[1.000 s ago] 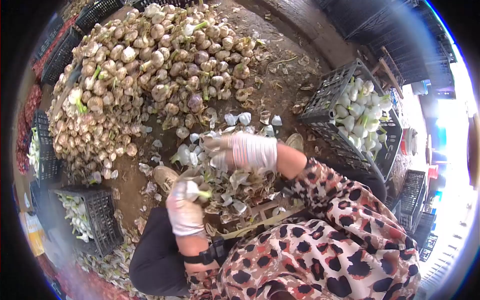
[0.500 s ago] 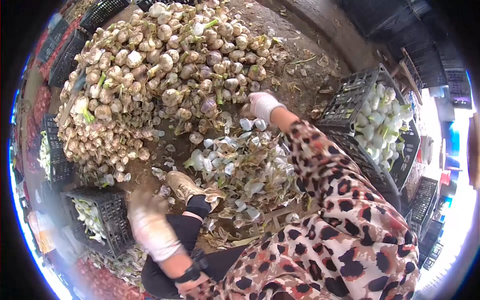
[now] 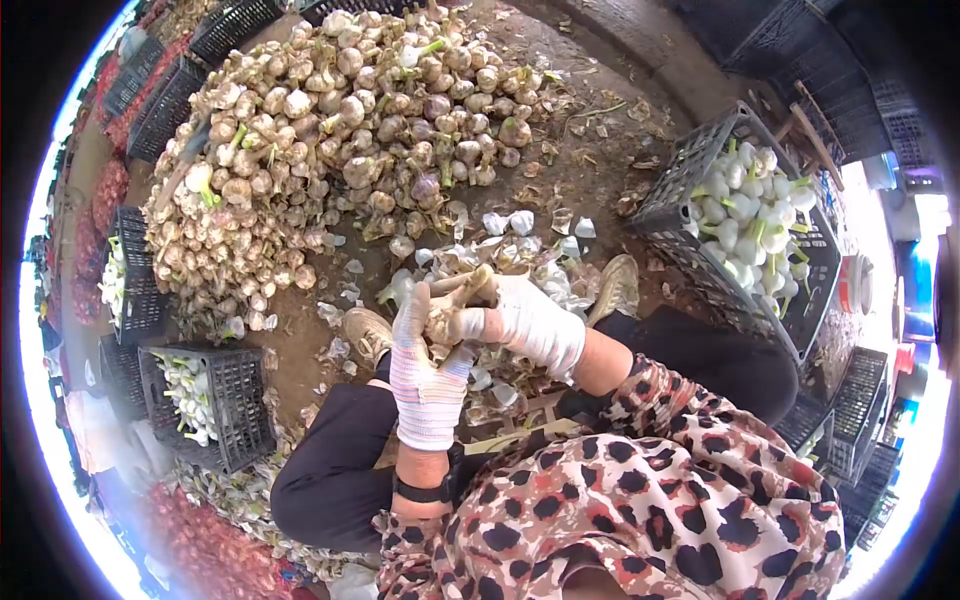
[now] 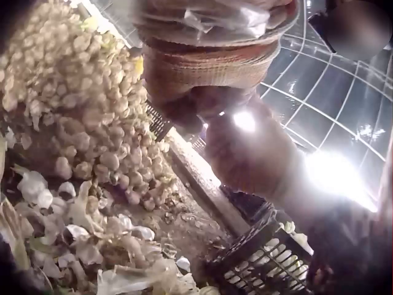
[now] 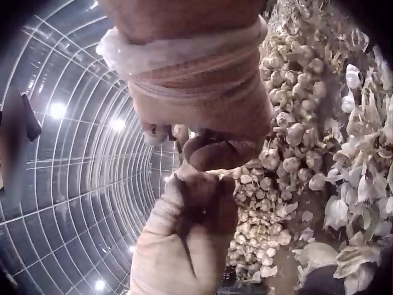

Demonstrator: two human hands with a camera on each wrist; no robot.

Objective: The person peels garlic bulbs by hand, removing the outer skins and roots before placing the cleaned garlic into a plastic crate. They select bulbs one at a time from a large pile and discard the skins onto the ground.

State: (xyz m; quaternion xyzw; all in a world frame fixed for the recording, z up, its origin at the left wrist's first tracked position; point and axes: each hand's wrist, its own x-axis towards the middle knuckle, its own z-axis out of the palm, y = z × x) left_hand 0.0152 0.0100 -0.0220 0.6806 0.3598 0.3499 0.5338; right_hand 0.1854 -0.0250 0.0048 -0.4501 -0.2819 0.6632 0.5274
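Observation:
Both gloved hands meet in front of the body over an unpeeled garlic bulb [image 3: 440, 325] with a dry brownish stem. My left hand [image 3: 428, 390] holds it from the near left, fingers up along its side. From the right, my right hand [image 3: 530, 322] grips the bulb and stem with thumb and fingers. In the right wrist view the right hand [image 5: 202, 104] is above the left hand [image 5: 178, 239], their fingertips together; the bulb is mostly hidden there. Beneath the hands lies a heap of loose garlic skins [image 3: 500, 385].
A large pile of unpeeled garlic [image 3: 350, 130] spreads ahead and left. At the right, a tilted black crate [image 3: 690, 170] holds white peeled garlic [image 3: 750, 215]. Another black crate [image 3: 240, 410] with trimmed garlic [image 3: 187, 395] stands at the left. Shoes [image 3: 368, 332] flank the skins.
The left hand swung out left toward the crate and came back without the white peeled garlic it held. The right hand reached to the pile's edge and returned; both now hold an unpeeled bulb.

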